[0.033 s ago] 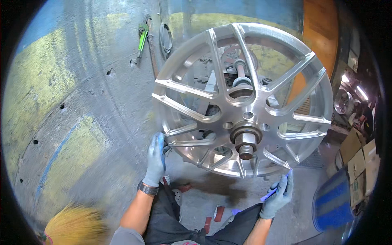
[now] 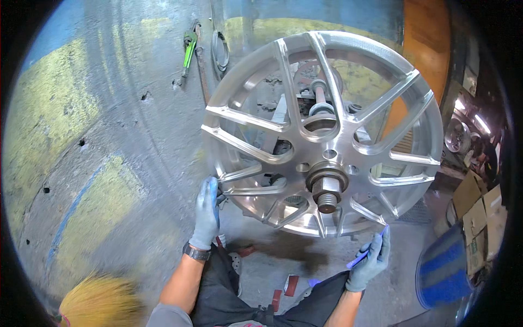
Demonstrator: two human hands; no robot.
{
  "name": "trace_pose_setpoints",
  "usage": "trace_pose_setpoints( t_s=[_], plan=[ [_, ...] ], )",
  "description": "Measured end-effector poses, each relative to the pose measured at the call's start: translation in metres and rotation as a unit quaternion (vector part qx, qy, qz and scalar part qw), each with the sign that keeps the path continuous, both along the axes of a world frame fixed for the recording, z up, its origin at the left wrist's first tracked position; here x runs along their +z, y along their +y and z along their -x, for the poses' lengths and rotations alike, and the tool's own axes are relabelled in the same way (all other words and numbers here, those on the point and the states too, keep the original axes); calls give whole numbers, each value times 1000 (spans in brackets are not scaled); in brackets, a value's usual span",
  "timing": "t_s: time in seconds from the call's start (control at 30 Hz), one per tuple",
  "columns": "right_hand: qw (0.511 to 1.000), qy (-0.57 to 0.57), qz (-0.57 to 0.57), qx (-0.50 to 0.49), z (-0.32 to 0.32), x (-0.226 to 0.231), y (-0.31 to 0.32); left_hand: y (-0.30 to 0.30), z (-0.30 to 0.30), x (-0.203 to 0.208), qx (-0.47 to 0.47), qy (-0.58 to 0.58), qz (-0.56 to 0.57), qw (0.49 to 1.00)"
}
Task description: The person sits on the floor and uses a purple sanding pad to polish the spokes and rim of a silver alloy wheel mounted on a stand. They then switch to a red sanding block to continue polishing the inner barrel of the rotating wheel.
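A bare silver alloy wheel (image 2: pixel 348 128) with paired spokes is mounted upright on a threaded shaft, with a large hex nut (image 2: pixel 327 186) at its hub. My left hand (image 2: pixel 206 212), in a grey glove with blue fingertips, grips the rim at its lower left, fingers pointing up; part of that grip is hidden. My gloved right hand (image 2: pixel 371 262) is at the lower right edge, closed on a thin purple strip (image 2: pixel 357 260). The strip passes across the fingers, and its upper end shows by the fingertips, close to the rim.
A green-handled wrench (image 2: pixel 189 52) and a cable loop (image 2: pixel 220 52) hang on the stained wall at upper left. A straw broom (image 2: pixel 101 300) stands at lower left. Reddish-brown pads (image 2: pixel 292 285) lie on the floor between my legs. A blue barrel (image 2: pixel 444 270) and cardboard (image 2: pixel 482 223) are at right.
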State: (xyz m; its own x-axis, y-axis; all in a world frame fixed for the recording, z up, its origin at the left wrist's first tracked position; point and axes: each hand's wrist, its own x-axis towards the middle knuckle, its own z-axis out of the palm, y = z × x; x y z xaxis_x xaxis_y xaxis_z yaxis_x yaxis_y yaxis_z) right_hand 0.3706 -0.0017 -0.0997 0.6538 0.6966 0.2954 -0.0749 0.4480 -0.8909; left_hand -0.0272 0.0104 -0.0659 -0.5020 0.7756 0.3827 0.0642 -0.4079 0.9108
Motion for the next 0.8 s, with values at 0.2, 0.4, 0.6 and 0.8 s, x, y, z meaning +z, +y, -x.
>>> trace_pose_setpoints(
  t_s=[0.2,0.4,0.6,0.8],
  plan=[
    [1000,5,8,9,-8,-2,1,3,-9,17,45,25,2,999],
    [1000,-22,-6,-2,-8,4,-2,2,17,20,23,99,0,995],
    [1000,-18,-8,1,-12,2,0,6,8,55,52,97,-3,994],
    [1000,-12,-6,18,-10,7,-3,7,5,76,57,119,-45,990]
  ],
)
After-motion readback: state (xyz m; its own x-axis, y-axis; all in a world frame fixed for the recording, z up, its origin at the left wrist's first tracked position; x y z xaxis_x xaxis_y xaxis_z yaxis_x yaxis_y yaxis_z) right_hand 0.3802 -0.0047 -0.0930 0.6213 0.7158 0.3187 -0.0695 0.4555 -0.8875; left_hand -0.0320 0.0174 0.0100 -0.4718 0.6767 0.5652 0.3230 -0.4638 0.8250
